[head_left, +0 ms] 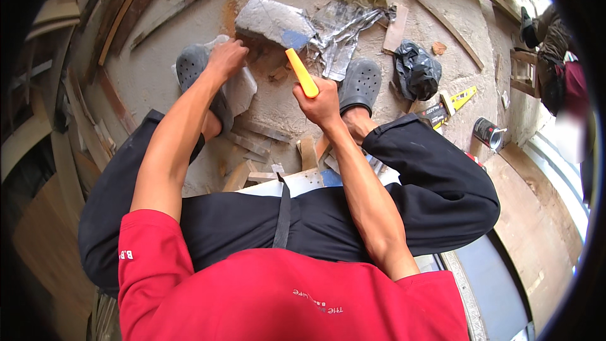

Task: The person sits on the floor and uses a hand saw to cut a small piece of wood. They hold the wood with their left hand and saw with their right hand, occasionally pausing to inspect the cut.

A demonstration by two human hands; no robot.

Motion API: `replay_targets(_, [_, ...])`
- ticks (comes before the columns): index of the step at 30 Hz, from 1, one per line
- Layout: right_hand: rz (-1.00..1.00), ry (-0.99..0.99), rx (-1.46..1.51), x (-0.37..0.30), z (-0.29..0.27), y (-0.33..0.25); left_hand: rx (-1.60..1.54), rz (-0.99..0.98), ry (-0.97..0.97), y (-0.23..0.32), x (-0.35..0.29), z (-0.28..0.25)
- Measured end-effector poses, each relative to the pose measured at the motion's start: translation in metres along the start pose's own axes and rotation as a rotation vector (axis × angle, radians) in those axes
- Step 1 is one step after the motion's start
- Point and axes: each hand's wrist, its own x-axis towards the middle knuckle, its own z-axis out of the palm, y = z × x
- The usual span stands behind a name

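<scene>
My right hand point(319, 102) is closed around a yellow-orange handle-like tool point(302, 74), which points up and to the left out of the fist. Its other end is hidden in my hand. Just beyond its tip lies a rough grey-white block point(268, 20) with a blue patch at one corner. My left hand point(227, 60), its fingers curled together, is by the left clog point(192, 66) and the near left side of the block. What those fingers hold, if anything, cannot be made out. Beneath that hand a whitish sheet or bag point(242, 91) lies beside the clog.
Crumpled silver foil point(344, 28) adjoins the block. A black plastic bag point(416, 71), a yellow-handled tool point(459, 99) and an open can point(488, 132) are on the right. Wood offcuts point(307, 153) lie between my feet. Another person point(558, 57) is at far right.
</scene>
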Motion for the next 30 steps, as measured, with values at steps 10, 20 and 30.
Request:
replay_targets(10, [-0.135,0.058,-0.134,0.041,-0.062,-0.066,-0.579,0.068,0.538,0.003,-0.010,-0.056])
replay_targets(20, [-0.050,0.034,-0.335,0.022,-0.144,-0.183,-1.464,0.311,0.737,0.119,-0.068,-0.184])
replay_targets(30, [0.037,-0.067,-0.246,-0.031,-0.164,-0.230,-1.816,0.439,0.587,0.143,-0.110,-0.226])
